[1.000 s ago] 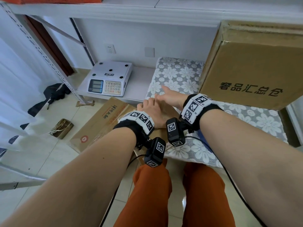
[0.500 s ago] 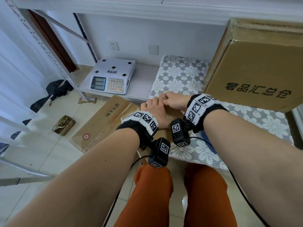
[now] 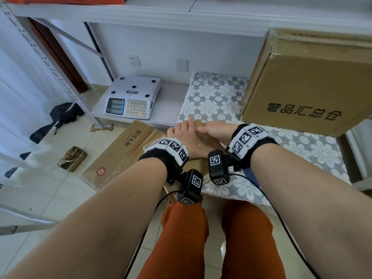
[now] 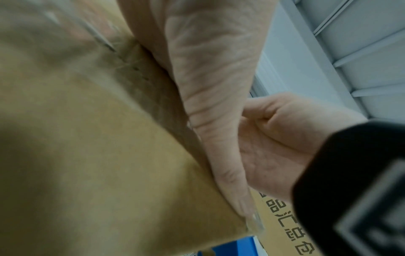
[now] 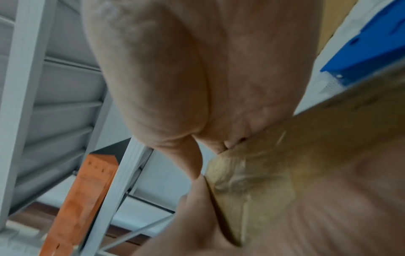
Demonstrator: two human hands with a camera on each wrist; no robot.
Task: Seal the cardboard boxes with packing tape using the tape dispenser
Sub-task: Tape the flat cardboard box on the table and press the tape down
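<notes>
Two hands meet on top of one small cardboard box (image 3: 198, 125) at the near left edge of the flowered cloth (image 3: 213, 97). Left hand (image 3: 186, 135) lies flat, fingers straight, pressing the box top; the left wrist view shows the palm edge along a taped seam. Right hand (image 3: 215, 130) sits just beside it, touching it, fingers curled inward against the box top; whether it pinches anything cannot be told. One large cardboard box (image 3: 310, 85) with printed characters stands on the cloth, to the right of the small box and well apart from the hands. One weighing scale (image 3: 133, 99) sits on the shelf to the left of the cloth. One flattened carton (image 3: 122, 156) lies on the floor tiles below the cloth's left edge. A blue object (image 5: 370, 46) shows near the small box in the right wrist view; blurred, unidentifiable. Two orange trouser legs at the bottom.
</notes>
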